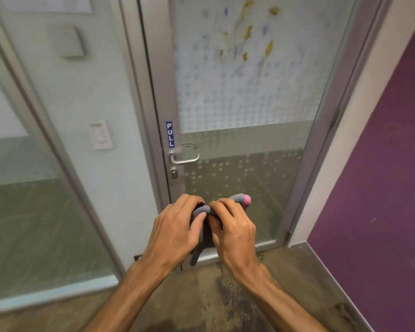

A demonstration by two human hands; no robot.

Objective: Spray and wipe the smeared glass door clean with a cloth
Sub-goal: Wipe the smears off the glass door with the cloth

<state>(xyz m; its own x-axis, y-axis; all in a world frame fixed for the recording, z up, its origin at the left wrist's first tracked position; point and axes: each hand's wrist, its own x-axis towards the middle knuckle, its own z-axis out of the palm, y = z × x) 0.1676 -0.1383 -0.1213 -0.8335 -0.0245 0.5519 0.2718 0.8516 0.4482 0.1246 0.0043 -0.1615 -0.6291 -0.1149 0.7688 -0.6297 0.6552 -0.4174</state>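
Observation:
The glass door (244, 140) stands shut in front of me, its frosted dotted upper pane marked with yellow-brown and bluish smears (247, 32). Low in front of the door, my left hand (175, 228) and my right hand (230, 226) are pressed together, both gripping a bunched grey cloth (203, 232) with a pink corner sticking out at the upper right. A tail of the cloth hangs down between my wrists. No spray bottle is in view.
A metal lever handle (185, 158) with a keyhole below it and a blue PULL sticker (170, 134) sit on the door's left frame. A fixed glass panel (34, 188) is at left, a wall switch (100, 135) beside it, a purple wall (381, 176) at right.

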